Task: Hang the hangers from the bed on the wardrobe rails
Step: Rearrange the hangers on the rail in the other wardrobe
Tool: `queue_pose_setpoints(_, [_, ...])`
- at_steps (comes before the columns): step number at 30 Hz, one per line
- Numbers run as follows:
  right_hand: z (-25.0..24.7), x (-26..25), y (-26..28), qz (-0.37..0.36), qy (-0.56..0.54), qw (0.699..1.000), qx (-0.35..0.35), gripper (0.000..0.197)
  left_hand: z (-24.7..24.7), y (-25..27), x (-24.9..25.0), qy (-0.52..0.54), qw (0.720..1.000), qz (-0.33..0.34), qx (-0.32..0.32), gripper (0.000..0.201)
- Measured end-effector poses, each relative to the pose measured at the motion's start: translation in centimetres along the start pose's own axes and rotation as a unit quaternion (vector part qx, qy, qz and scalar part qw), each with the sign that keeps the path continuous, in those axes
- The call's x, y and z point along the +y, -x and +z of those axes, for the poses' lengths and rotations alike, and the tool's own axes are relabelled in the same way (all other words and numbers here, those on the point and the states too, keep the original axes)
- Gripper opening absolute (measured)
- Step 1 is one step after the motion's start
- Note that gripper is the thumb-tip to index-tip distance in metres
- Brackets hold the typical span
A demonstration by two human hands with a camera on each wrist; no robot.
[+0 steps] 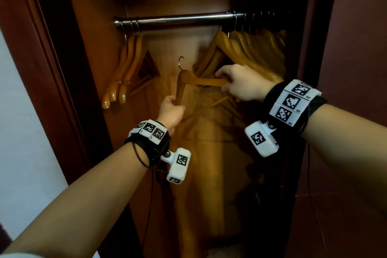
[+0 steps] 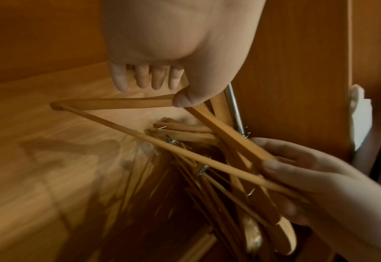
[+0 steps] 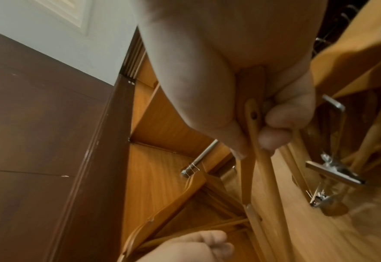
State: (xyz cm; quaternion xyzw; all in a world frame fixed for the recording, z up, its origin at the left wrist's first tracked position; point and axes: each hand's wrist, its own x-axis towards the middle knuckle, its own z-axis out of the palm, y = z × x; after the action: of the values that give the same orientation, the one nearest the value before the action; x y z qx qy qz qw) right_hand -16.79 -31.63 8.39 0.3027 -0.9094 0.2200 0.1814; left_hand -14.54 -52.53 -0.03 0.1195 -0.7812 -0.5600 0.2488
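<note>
Both hands hold one wooden hanger (image 1: 207,81) inside the open wardrobe. Its metal hook (image 1: 181,62) points up and sits well below the steel rail (image 1: 178,19), not touching it. My left hand (image 1: 170,103) grips the lower left arm of the hanger (image 2: 117,102), fingers and thumb curled round the wood. My right hand (image 1: 225,81) grips the other arm near its end (image 3: 254,141). Three wooden hangers (image 1: 123,69) hang at the rail's left end. Several more (image 1: 251,48) are bunched at the right end, just behind my right hand.
A bare stretch of rail lies between the two hanging groups. Dark brown wardrobe frame (image 1: 52,69) stands at the left and a door (image 1: 356,69) at the right. A hanger with metal clips (image 3: 332,172) hangs close to my right hand. A white wall (image 1: 21,132) shows at far left.
</note>
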Motion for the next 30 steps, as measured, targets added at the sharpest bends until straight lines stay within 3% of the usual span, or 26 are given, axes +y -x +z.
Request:
queue_pose_setpoints(7, [-1.1,0.8,2.9,-0.03,-0.031,0.999,-0.029,0.035,0.8,-0.3,-0.9,-0.012,0.999,-0.032,-0.015,0.077])
queue_pose_setpoints(13, [-1.9,1.1,4.3,-0.059,-0.025,0.997,-0.049,0.037,0.9,-0.8,-2.1,-0.033,0.999,-0.004,0.027,0.081])
queue_pose_setpoints(17, [-2.1,1.5,4.5,-0.076,-0.026,0.995,-0.056,0.038,0.4,-1.3,-2.7,-0.045,0.997,-0.01,0.06,0.076])
queue_pose_setpoints(20, [-2.2,1.8,4.5,-0.086,-0.013,0.995,-0.056,0.039,0.0,-1.5,-2.8,-0.045,0.996,-0.03,0.071,0.058])
queue_pose_setpoints(25, [-2.6,1.8,4.0,-0.072,0.046,0.996,0.035,0.036,-0.6,-1.2,-3.6,0.009,0.999,-0.037,0.037,0.042])
queue_pose_setpoints(30, [-2.3,1.9,2.4,-0.064,0.107,0.979,0.164,0.033,-2.3,-0.7,-2.6,0.077,0.997,-0.007,0.022,0.046])
